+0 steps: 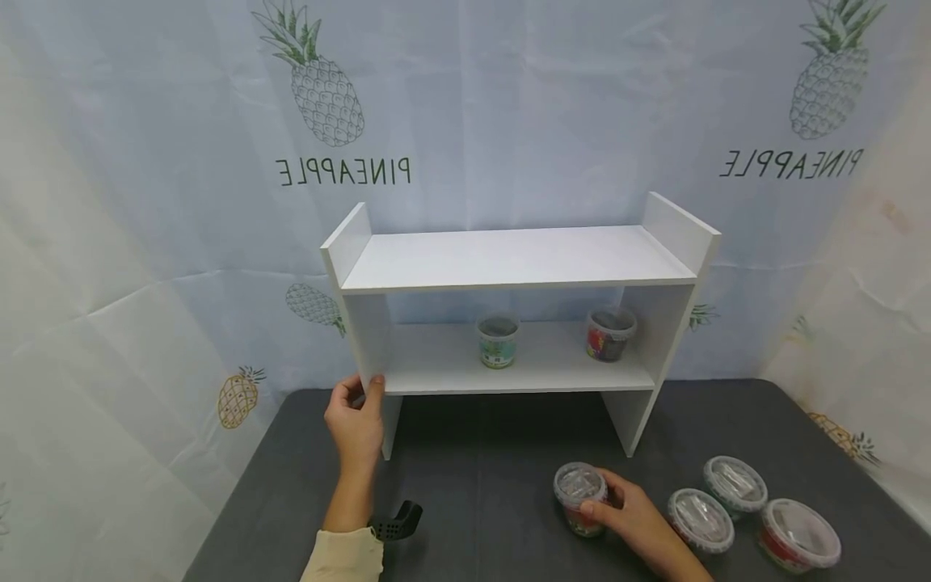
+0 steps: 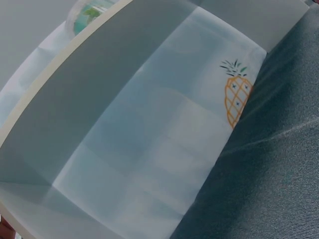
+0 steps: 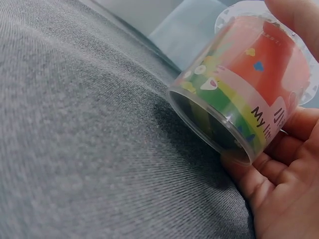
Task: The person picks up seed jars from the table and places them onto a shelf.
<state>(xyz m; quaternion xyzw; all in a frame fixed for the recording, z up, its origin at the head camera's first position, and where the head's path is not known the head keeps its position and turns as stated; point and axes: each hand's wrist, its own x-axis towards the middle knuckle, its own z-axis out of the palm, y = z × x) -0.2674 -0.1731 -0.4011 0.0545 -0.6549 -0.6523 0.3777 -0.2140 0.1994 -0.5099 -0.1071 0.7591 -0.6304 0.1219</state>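
Observation:
My right hand [image 1: 629, 513] grips a clear plastic tub [image 1: 579, 501] with a clear lid, in front of the shelf. In the right wrist view the tub [image 3: 244, 84] is tilted, with a red, pink and green label, its base close over the dark cloth. My left hand [image 1: 358, 420] holds the left side panel of a white two-tier shelf [image 1: 509, 263], thumb at the front edge. On the lower tier stand a tub with a teal label [image 1: 498, 349] and, farther right, a tub with a red and dark label [image 1: 609, 335].
Three more lidded tubs stand at the right: one at the back [image 1: 735, 483], one nearer [image 1: 701, 521] and one with a red band [image 1: 796, 537]. A dark cloth [image 1: 465, 501] covers the table. Behind hangs a pineapple-print curtain [image 1: 538, 105]. A black strap [image 1: 396, 524] is on the left wrist.

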